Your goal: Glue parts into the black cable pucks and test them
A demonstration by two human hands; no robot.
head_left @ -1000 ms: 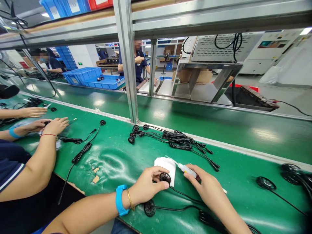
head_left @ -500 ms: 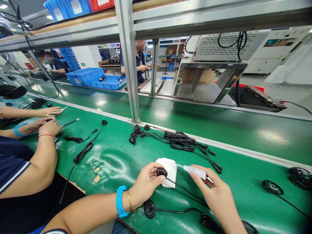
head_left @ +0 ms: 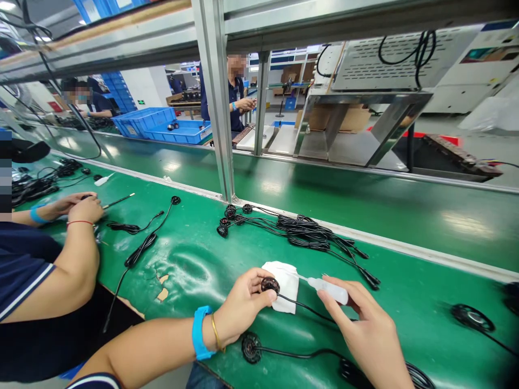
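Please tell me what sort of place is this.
It looks like a factory assembly line: a long green conveyor belt, a bundle of black cables with round ends, and blue plastic crates.

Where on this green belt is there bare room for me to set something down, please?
Bare belt lies right of your right hand, between the cable bundle and the black disc. Another scuffed patch lies left of your left hand. Around the white cloth and the squeeze bottle it's crowded.
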